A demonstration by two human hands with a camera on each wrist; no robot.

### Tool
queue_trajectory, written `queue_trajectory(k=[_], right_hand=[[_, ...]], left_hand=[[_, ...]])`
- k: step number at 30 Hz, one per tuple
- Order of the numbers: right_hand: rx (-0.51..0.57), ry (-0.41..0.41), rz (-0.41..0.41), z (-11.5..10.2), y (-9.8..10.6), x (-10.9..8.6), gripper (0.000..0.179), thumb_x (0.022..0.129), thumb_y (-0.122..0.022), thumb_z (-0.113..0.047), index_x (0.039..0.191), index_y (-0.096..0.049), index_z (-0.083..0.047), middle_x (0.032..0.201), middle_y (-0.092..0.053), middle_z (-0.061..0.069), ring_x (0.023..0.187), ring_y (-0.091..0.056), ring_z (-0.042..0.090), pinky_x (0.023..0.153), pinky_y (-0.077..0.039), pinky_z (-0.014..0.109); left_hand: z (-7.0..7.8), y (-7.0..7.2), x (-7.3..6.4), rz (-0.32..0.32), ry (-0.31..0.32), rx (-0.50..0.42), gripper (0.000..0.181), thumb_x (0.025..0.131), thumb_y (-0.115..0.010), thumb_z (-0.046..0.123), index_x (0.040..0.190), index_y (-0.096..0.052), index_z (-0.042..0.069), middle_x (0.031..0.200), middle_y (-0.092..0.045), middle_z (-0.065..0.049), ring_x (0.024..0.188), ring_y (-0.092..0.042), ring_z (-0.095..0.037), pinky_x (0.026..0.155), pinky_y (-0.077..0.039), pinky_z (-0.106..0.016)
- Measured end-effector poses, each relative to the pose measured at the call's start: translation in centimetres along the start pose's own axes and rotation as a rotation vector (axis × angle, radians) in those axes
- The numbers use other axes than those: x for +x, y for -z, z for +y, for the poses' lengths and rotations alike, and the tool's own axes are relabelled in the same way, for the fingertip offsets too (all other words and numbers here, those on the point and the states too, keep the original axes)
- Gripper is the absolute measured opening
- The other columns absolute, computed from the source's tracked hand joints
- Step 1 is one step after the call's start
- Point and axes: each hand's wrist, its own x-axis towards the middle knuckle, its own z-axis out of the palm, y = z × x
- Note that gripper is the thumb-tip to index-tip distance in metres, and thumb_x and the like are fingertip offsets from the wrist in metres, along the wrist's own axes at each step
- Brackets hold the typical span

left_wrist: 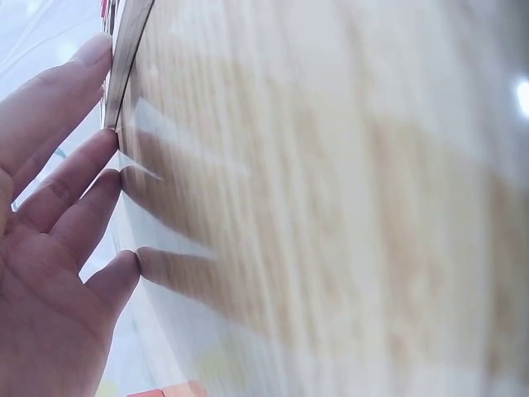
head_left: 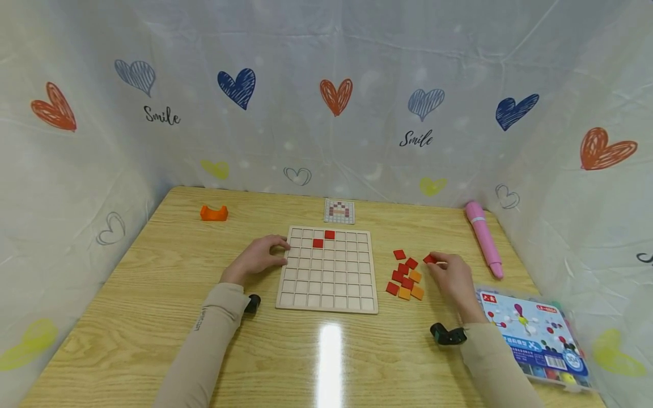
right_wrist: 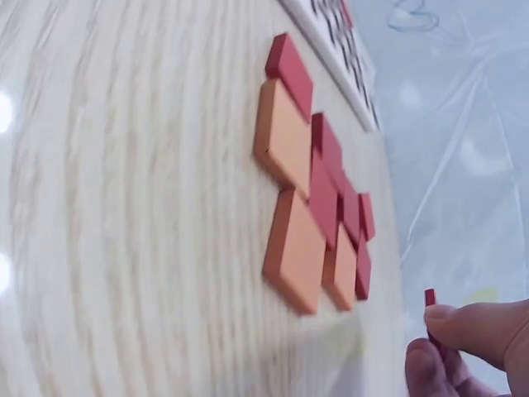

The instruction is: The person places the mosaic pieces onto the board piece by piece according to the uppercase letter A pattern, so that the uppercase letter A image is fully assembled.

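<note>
A wooden grid board (head_left: 326, 269) lies flat on the table, with one red tile (head_left: 330, 234) in its top row and another red tile (head_left: 318, 243) one row lower, to the left. My left hand (head_left: 257, 258) touches the board's left edge with loosely extended fingers; in the left wrist view its fingertips rest at the tabletop beside the board's side. Between thumb and fingers my right hand (head_left: 451, 277) pinches a red square tile (right_wrist: 430, 299), to the right of the loose pile. That pile holds several red tiles (head_left: 399, 255) and a few orange tiles (head_left: 417, 292).
A small pattern card (head_left: 339, 211) lies behind the board. An orange curved piece (head_left: 213, 213) sits at the back left. To the right are a pink pen-shaped object (head_left: 484, 241) and a clear-sided box with a molecule picture (head_left: 535, 334). A printed curtain surrounds the table.
</note>
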Motion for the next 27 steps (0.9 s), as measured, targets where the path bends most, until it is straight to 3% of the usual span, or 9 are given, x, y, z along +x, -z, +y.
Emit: queue_trajectory(k=[4, 10, 19, 27], right_hand=[[0.026, 0.054, 0.004, -1.0, -0.4, 0.5, 0.036, 0.096, -0.063, -0.012, 0.128, -0.061, 0.004, 0.118, -0.058, 0.027, 0.106, -0.062, 0.042, 0.09, -0.051, 0.053], [0.078, 0.021, -0.085, -3.4, -1.3, 1.4, 0.039, 0.097, -0.061, -0.014, 0.133, -0.059, 0.0, 0.124, -0.053, 0.025, 0.111, -0.059, 0.039, 0.091, -0.052, 0.05], [0.144, 0.035, -0.17, -6.3, -3.2, 2.2, 0.039, 0.098, -0.06, -0.014, 0.135, -0.057, -0.002, 0.132, -0.049, 0.023, 0.116, -0.057, 0.038, 0.087, -0.054, 0.046], [0.177, 0.036, -0.201, -8.1, -5.6, 3.4, 0.04, 0.094, -0.065, -0.016, 0.132, -0.061, -0.005, 0.131, -0.052, 0.02, 0.117, -0.056, 0.035, 0.097, -0.049, 0.048]], left_hand=[[0.0, 0.0, 0.0, -0.003, 0.008, 0.002, 0.034, 0.089, -0.073, 0.013, 0.121, -0.066, 0.005, 0.146, -0.047, -0.017, 0.14, -0.033, -0.037, 0.117, -0.024, -0.051], [0.1, 0.1, 0.0, -0.004, 0.001, 0.008, 0.034, 0.089, -0.073, 0.013, 0.121, -0.066, 0.004, 0.145, -0.047, -0.018, 0.14, -0.034, -0.038, 0.116, -0.025, -0.052], [0.3, 0.0, 0.1, -0.008, 0.003, 0.009, 0.034, 0.089, -0.072, 0.013, 0.121, -0.065, 0.004, 0.146, -0.047, -0.018, 0.14, -0.034, -0.038, 0.116, -0.025, -0.051], [0.2, 0.0, 0.0, -0.008, 0.002, 0.008, 0.034, 0.09, -0.071, 0.012, 0.122, -0.065, 0.003, 0.146, -0.046, -0.019, 0.14, -0.033, -0.039, 0.116, -0.024, -0.053]])
